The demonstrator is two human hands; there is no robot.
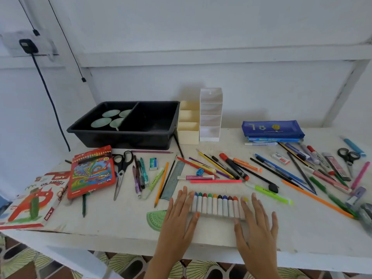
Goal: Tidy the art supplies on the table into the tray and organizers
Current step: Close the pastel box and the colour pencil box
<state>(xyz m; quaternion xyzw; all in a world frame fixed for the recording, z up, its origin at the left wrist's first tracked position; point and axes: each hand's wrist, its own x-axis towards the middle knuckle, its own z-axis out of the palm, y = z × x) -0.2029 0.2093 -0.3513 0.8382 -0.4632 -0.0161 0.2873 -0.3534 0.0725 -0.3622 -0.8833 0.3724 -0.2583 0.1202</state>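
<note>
Two bare hands are lying flat at the near edge of the rough white table (120, 222), fingers straight and spread wide, gripping nothing. The left hand (177, 214) is touching the left end of a row of paper-wrapped crayons (217, 206), and the right hand (255, 222) is covering its right end. The stubby cylinders are lying side by side, coloured tips pointing away. A half-round, translucent green protractor (155, 219) is showing at the left hand's outer side.

Just beyond, a flat greenish ruler (173, 179) and a slim orange pencil (161, 184) are lying at a slant, and a thin pink marker (216, 181) is stretching across above the crayons. To the left, a glossy cardboard box of oil pastels (30, 202) is sitting at the table's corner, with a red pack of colour pencils (91, 172) and black-handled scissors (121, 168) beside it. To the right, a loose heap of pens and pencils (291, 174) is sprawling crisscross.

Farther back, a black plastic tray (124, 133) with two compartments is sitting near the wall, round pale green discs (100, 122) lying in its left half. A cream stepped organizer (188, 122) and a clear tiered organizer (210, 115) are standing just beside it, and a blue fabric pouch (272, 128) is lying farther right.
</note>
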